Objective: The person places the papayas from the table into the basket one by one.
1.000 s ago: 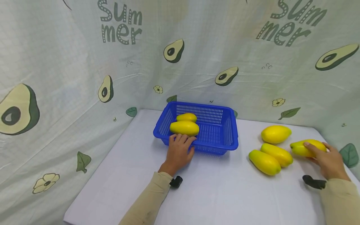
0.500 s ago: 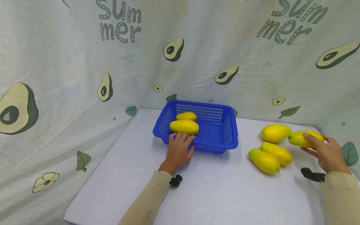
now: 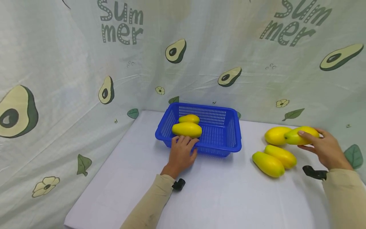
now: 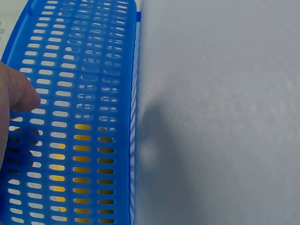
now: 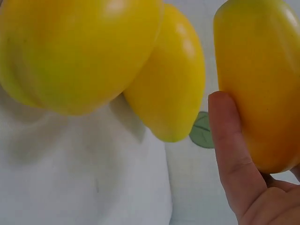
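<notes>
My right hand holds a yellow papaya with a greenish tip, thumb on its near side. It is raised above the table and overlaps another papaya behind it. In the right wrist view a finger lies along the held papaya. Two more papayas, a front one and a rear one, lie side by side nearby. My left hand grips the near rim of a blue plastic basket, fingers over the edge. Inside, at the left, lie a larger papaya and a smaller-looking one.
The basket stands at the back of a table with a white cover. A printed cloth with avocados hangs behind and to the sides. Black wrist cameras, left and right, jut from the sleeves.
My right hand has lifted the papaya off the table and carried it leftward, over toward the back papaya. The left hand and the basket have stayed in place.
</notes>
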Tool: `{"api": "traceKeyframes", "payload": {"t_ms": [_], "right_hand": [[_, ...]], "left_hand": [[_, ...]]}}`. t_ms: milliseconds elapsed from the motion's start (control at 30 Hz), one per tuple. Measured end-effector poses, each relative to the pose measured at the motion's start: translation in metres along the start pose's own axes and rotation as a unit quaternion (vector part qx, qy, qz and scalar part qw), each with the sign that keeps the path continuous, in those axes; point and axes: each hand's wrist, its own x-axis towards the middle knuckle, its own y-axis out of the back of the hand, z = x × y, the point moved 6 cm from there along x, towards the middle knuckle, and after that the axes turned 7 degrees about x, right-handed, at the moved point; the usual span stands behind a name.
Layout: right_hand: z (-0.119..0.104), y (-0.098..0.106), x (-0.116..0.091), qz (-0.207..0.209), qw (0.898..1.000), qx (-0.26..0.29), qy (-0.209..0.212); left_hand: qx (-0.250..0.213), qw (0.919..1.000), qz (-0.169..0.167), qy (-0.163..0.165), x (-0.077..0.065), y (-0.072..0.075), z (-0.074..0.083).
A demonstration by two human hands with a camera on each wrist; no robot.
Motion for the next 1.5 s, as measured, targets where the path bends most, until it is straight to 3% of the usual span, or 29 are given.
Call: {"api": "traceKeyframes", "payload": {"t_ms": [267,467,700,867,1033,1233,1500], "right_hand": [[-0.022,-0.015,0.002,-0.077,0.99,0.119,0.011],[-0.033,-0.028,-0.001,-0.086,0.981,0.173,-0.002],[-0.047,-0.036,-0.002,-0.051,0.996,0.073,0.017],[-0.059,-0.045,-0.003,-0.049,0.998,0.037,0.035],[-0.066,-0.052,-0.005,-0.061,0.997,0.038,0.04],[-0.07,-0.069,-0.006,-0.093,0.989,0.111,0.028],[-0.093,-0.101,0.001,-0.122,0.988,0.079,0.044]], "left_hand": [[0.001,1.0,-0.005,0.005,0.003,0.003,-0.002],[-0.002,0.9999,-0.007,0.007,0.003,0.002,-0.002],[-0.003,1.0,0.003,0.006,0.001,0.002,-0.002],[-0.003,1.0,0.006,0.006,0.002,0.004,-0.001],[-0.003,0.9999,0.015,-0.004,0.005,0.003,0.003],[0.004,1.0,0.003,-0.006,-0.001,0.0,0.005],[-0.006,1.0,0.002,0.007,-0.005,0.0,0.0]]}}
